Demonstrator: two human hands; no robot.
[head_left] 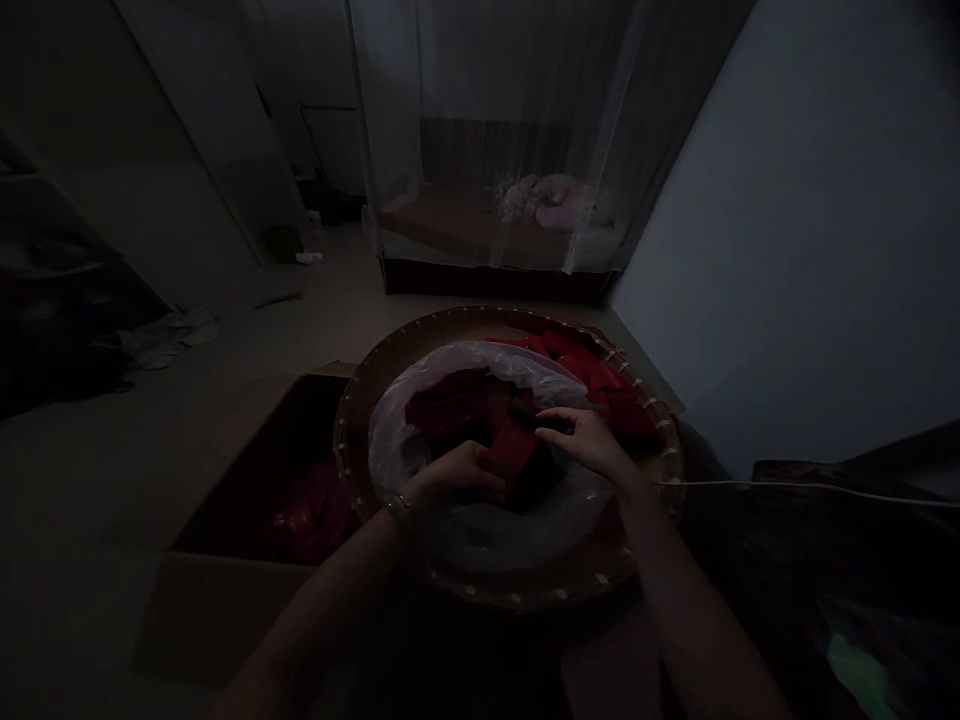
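Observation:
In dim light, a flat red packet (514, 450), like a paper envelope, is tilted above an open clear plastic bag (480, 535). My left hand (461, 472) is closed on the packet's left side, thumb on top. My right hand (586, 440) is at its upper right edge, with thumb and forefinger stretched out and slightly apart. Whether those fingertips touch the packet is too dark to tell. Inside the bag lie more dark red pieces (450, 405). The bag rests in a round woven tray (360, 400), where several red packets (592, 370) are heaped at the far right.
Left of the tray stands an open cardboard box (225, 590) with shiny red material (315, 515) inside. A netted bed (465, 225) is beyond, and a pale wall (795, 250) rises at right. A thin white cord (810, 487) runs rightward from the tray.

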